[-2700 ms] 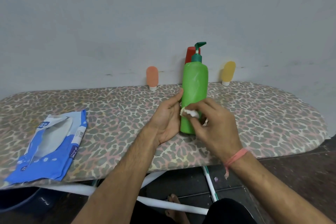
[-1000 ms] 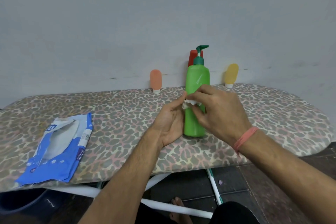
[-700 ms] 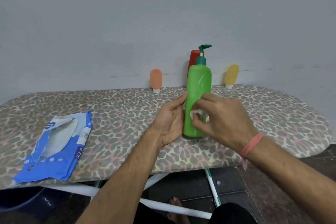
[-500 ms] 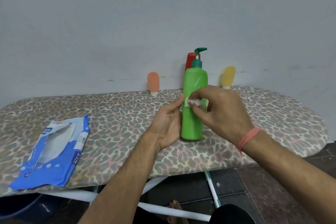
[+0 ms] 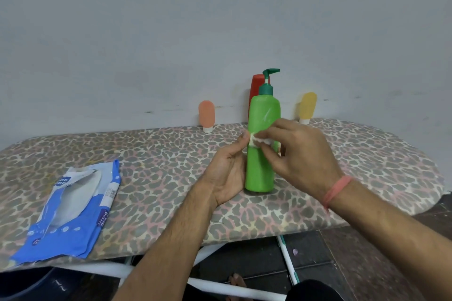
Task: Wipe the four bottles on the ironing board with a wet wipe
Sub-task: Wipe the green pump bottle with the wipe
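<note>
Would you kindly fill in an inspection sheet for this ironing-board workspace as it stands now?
Surface: ironing board, leopard-print cover.
Job's things: green pump bottle upright near the front edge; red bottle behind it; orange tube and yellow tube stand on their caps by the wall; wet wipe against the green bottle.
Clutter: opened blue wipes packet at the board's left.
Grippers: left hand steadies the green bottle; right hand pinches the wipe.
Cables: nothing seen.
Surroundings: grey wall, dark floor.

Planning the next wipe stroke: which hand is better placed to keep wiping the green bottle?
Right hand: it pinches the wet wipe against the green bottle. The left hand only steadies its side.
</note>
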